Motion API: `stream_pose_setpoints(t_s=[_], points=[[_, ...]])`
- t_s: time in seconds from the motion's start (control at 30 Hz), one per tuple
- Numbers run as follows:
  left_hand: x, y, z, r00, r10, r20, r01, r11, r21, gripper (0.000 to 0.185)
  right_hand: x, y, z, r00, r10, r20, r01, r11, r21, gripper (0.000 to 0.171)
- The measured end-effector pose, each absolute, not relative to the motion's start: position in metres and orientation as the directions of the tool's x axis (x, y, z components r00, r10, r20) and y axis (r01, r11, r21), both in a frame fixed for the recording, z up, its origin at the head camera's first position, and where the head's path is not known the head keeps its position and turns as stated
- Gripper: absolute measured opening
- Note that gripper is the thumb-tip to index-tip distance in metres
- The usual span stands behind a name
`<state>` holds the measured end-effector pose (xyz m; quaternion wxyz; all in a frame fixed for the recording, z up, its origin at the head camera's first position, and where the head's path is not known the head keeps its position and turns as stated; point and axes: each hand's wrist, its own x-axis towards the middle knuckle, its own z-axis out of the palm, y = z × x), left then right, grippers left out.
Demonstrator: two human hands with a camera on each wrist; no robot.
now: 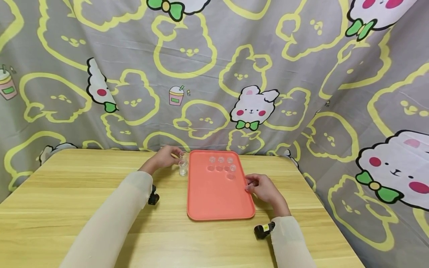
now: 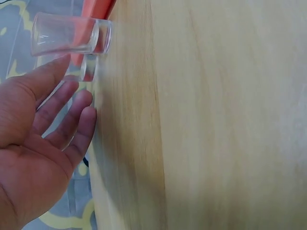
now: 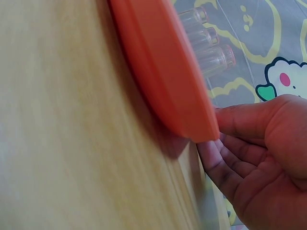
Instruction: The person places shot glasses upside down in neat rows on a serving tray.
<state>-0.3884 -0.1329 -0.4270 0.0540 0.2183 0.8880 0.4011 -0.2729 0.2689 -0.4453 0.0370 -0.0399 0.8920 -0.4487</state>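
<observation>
An orange tray [image 1: 214, 201] lies on the wooden table [image 1: 83, 193], with several small clear cups [image 1: 221, 160] in rows at its far end. Two more clear cups [image 1: 183, 167] stand on the table just left of the tray. My left hand [image 1: 165, 157] reaches them with straight, spread fingers. In the left wrist view its fingertips [image 2: 72, 91] lie beside the nearer cup [image 2: 72, 36], gripping nothing. My right hand [image 1: 258, 186] is at the tray's right rim. Thumb [image 3: 240, 120] and fingers pinch the tray's edge [image 3: 182, 96].
A grey cloth [image 1: 214, 74] printed with yellow outlines and cartoon rabbits hangs behind and to the right of the table. The table's right edge [image 1: 321, 201] runs close to my right hand. A black wrist camera [image 1: 263, 230] sits on each sleeve.
</observation>
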Motion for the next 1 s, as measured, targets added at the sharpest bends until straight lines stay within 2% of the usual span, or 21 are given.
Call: stream_pose_setpoints(t_s=[0.27,0.7,1.0], points=[[-0.389,-0.133,-0.428,-0.926,0.373,0.048,0.264,0.553,0.790,0.025,-0.274,0.268,-0.447,-0.994,-0.103,-0.032,-0.035,0.587,-0.809,0.040],[-0.387,-0.131,-0.414,-0.940,0.308,0.146,0.283,0.466,0.839,0.029,-0.274,0.267,-0.446,-0.995,-0.096,-0.028,-0.034,0.592,-0.805,0.040],[-0.388,-0.130,-0.403,-0.945,0.287,0.160,0.266,0.385,0.884,0.036,-0.273,0.267,-0.446,-0.995,-0.095,-0.032,-0.031,0.591,-0.806,0.040]])
